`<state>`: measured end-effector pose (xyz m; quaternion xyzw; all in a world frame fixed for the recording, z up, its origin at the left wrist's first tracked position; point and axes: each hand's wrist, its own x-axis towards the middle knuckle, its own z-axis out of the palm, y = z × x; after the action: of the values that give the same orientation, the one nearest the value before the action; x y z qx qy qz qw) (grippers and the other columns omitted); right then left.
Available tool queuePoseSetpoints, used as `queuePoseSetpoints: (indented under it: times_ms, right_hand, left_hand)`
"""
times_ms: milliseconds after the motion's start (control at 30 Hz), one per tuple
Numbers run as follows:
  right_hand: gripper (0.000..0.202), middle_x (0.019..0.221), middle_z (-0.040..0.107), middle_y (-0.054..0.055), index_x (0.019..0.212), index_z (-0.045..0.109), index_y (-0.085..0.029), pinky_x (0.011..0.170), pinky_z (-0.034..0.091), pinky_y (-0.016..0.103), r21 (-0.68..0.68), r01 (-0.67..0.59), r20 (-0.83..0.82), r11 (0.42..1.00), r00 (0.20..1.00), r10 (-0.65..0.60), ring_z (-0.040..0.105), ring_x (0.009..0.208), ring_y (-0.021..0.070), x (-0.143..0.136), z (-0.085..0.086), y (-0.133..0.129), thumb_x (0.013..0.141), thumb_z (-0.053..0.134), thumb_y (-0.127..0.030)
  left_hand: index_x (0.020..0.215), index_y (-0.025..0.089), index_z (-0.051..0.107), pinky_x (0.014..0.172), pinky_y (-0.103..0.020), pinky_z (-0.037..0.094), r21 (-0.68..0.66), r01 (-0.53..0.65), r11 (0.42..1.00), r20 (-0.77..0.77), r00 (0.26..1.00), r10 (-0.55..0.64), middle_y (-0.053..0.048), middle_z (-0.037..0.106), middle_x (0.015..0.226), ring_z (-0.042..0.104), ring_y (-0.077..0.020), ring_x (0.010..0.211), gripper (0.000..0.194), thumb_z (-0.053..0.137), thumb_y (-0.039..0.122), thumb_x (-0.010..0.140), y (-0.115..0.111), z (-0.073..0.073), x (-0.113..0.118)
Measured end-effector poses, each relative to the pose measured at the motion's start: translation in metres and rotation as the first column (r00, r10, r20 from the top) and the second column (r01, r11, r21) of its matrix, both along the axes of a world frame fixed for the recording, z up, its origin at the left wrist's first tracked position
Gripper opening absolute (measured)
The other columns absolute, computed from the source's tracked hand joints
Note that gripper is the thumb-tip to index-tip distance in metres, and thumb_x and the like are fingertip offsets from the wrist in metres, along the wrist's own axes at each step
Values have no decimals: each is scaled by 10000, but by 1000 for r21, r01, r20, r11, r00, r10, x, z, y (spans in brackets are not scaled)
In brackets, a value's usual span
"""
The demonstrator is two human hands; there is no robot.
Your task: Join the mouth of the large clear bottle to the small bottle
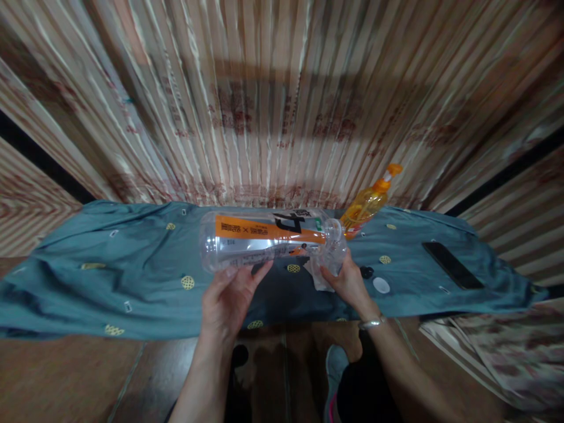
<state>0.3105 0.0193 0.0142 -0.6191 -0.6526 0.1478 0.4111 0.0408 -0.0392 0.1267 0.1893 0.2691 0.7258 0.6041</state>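
Note:
A large clear plastic bottle point(264, 235) with an orange and silver label lies sideways, its neck to the right. My left hand point(227, 296) grips its lower side, thumb and a finger showing, the other fingers hidden underneath. Near the bottle's mouth, my right hand point(350, 282) is closed on a small clear plastic piece point(335, 249); its exact kind I cannot make out. Below that piece, a whitish tissue-like scrap point(321, 281) hangs or lies by the right fingers. Just behind stands an orange pump bottle point(365, 204) with yellow liquid, leaning right in view.
A teal cloth with pineapple prints point(150, 294) covers the narrow table. To the right are a small black object point(366, 272), a white round lid-like disc point(381, 285) and a dark phone point(453, 265). A striped curtain point(273, 117) hangs behind the table.

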Motion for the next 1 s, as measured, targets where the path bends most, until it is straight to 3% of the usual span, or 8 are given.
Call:
queuePoseSetpoints:
  times_ms: [300, 533, 700, 1000]
  right_hand:
    - [804, 1263, 788, 210, 1498, 495, -111, 948, 657, 503, -8, 14, 8, 1000, 1000, -14, 793, 1113, 367, 0, 0, -1, 811, 671, -490]
    - [803, 1348, 750, 229, 1496, 494, -113, 989, 636, 561, 11, 15, 9, 1000, 1000, -15, 768, 1173, 392, 0, -3, -2, 811, 662, -496]
    - [784, 1301, 772, 205, 1485, 495, -141, 951, 649, 536, -16, 26, 14, 1000, 1000, -26, 783, 1113, 373, -1, -1, -2, 816, 669, -510]
    - [736, 1356, 742, 219, 1469, 506, -140, 1005, 630, 552, 2, -6, 20, 1000, 1000, 6, 758, 1185, 375, -3, 4, -3, 837, 631, -494]
  left_hand:
    - [765, 252, 793, 893, -492, 681, -12, 17, 1000, 12, 1000, -17, -68, 848, 980, 770, -342, 1113, 309, 1004, 326, 551, 2, -1, 2]
    - [874, 283, 822, 951, -539, 658, -33, 14, 999, -10, 1000, -14, -61, 842, 1121, 737, -375, 1210, 373, 1004, 381, 563, 0, -4, -1]
    - [839, 279, 811, 938, -526, 664, -25, 18, 1000, 0, 1000, -18, -61, 846, 1101, 748, -364, 1185, 341, 998, 373, 568, 0, -2, 1]
    - [893, 290, 821, 957, -526, 655, 2, 10, 1000, 7, 1000, -10, -59, 844, 1121, 743, -355, 1199, 322, 965, 391, 624, -2, -3, 2]
